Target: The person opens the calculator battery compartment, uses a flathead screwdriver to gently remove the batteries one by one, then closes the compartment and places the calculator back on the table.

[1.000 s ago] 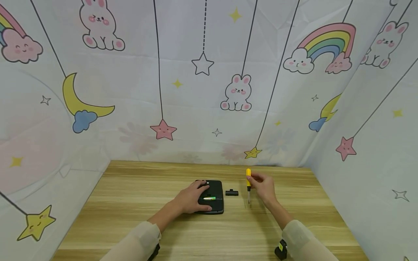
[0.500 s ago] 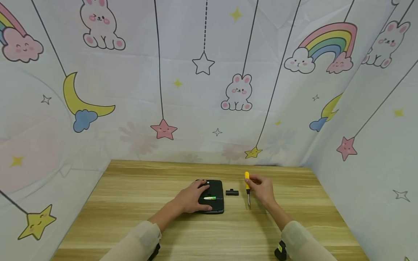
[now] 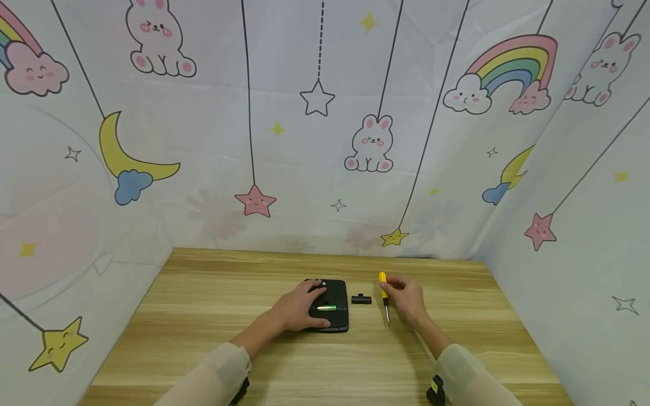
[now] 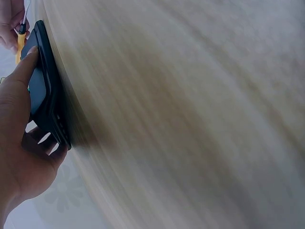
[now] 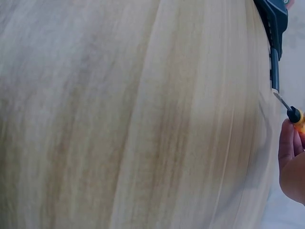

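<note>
A flat black battery-powered device with rounded corners lies on the wooden table, its open compartment upward. In that compartment sits a green battery. My left hand holds the device by its left part, thumb on top near the front edge and fingers at the back and left edge, as the left wrist view shows. Just right of it lies a small black battery cover with a tab. My right hand pinches a yellow-handled screwdriver, metal tip down, close over the table beyond the cover.
The wooden table ends at a white cloth backdrop printed with rabbits, stars and rainbows, which also closes both sides. Black camera mounts sit at the sleeved wrists near the front.
My right hand has drifted slightly left and toward me with the screwdriver, whose tip has come nearer the front of the table. My left hand and the device have stayed still.
</note>
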A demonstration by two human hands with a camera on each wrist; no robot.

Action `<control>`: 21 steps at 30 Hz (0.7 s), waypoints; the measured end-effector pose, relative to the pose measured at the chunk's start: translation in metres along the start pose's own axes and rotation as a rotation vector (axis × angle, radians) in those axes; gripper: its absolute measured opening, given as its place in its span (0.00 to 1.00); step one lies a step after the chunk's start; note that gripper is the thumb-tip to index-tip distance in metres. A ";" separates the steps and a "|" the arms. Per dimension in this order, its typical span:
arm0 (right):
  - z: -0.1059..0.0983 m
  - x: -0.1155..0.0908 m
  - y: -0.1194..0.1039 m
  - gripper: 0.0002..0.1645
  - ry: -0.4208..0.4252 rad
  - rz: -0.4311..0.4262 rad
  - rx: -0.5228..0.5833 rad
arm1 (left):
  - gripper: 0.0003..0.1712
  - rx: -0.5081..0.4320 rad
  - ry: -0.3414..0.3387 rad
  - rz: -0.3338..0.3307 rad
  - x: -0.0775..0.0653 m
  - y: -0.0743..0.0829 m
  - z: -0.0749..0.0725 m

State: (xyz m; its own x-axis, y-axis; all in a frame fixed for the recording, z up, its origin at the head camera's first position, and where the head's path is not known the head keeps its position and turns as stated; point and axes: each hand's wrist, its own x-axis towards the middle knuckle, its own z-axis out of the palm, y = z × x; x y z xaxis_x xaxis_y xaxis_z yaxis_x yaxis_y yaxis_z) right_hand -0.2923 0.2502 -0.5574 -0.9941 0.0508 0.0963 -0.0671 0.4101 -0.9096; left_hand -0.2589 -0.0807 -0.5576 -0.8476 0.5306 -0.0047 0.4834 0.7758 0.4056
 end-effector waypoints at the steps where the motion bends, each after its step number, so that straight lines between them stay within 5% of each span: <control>1: 0.000 0.000 0.001 0.14 -0.001 0.003 -0.009 | 0.54 0.001 -0.002 -0.002 0.000 0.000 0.000; 21: 0.002 -0.003 0.000 0.14 0.025 0.036 -0.100 | 0.54 0.008 -0.009 -0.011 -0.001 0.001 -0.001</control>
State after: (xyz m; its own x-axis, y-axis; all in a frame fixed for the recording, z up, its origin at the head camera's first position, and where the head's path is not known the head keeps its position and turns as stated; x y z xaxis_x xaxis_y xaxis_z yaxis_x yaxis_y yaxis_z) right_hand -0.2891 0.2482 -0.5581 -0.9932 0.0889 0.0757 -0.0218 0.4964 -0.8678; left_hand -0.2578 -0.0803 -0.5564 -0.8509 0.5250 -0.0169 0.4760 0.7843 0.3979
